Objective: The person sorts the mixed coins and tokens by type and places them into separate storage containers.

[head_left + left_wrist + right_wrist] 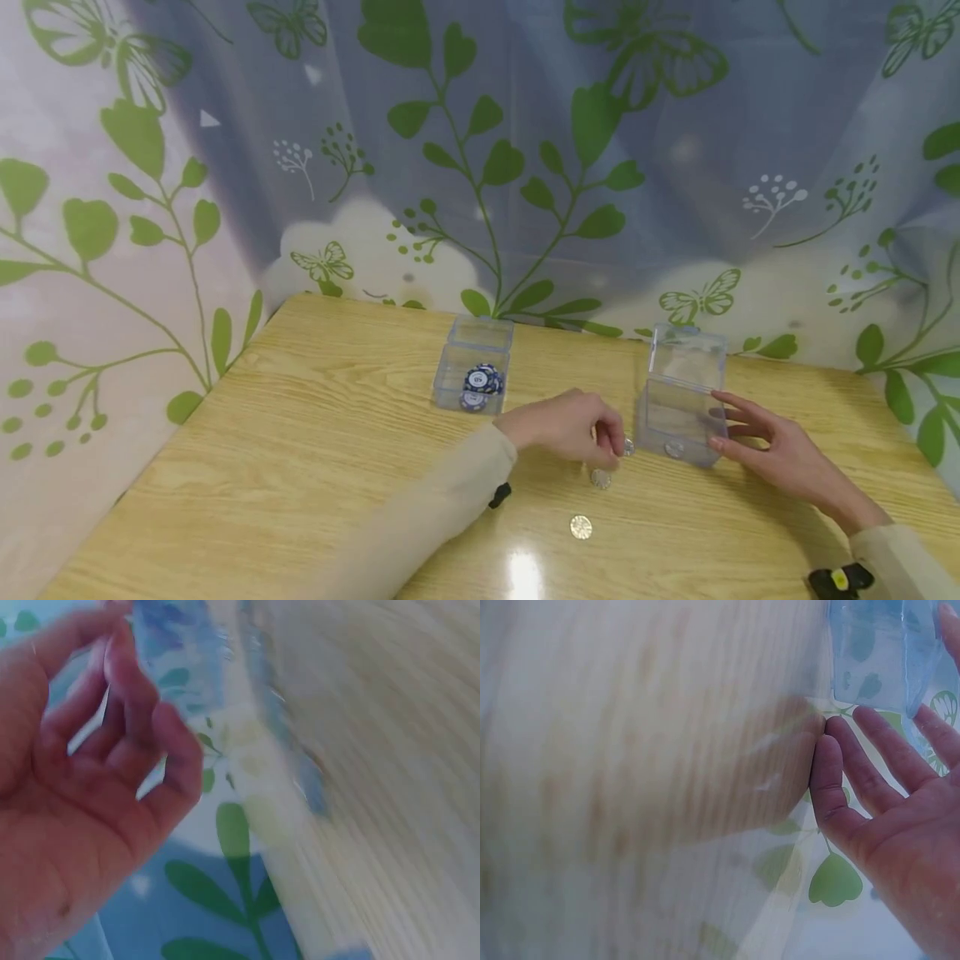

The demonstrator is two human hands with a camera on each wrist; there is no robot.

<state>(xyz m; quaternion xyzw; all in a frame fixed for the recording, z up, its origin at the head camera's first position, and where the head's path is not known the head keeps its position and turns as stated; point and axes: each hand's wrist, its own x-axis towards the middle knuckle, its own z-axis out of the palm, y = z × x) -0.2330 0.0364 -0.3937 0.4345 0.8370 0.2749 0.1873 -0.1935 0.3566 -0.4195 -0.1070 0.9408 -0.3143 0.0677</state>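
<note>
My left hand is over the table with its fingers curled and its thumb and index fingertips close together; whether a coin is between them is hidden. Just beyond its fingertips is a silvery coin, partly covered by them. Another silvery coin lies just below the hand, and a gold-toned coin lies nearer the front. My right hand rests against the right side of a clear plastic box, fingers spread and fairly straight. The box's lid stands open at the back. A round silvery shape shows at its front wall.
Left of the hands stands a second clear box, lid open, holding several dark blue and white poker chips. A curtain with leaves and butterflies hangs along the back edge of the wooden table.
</note>
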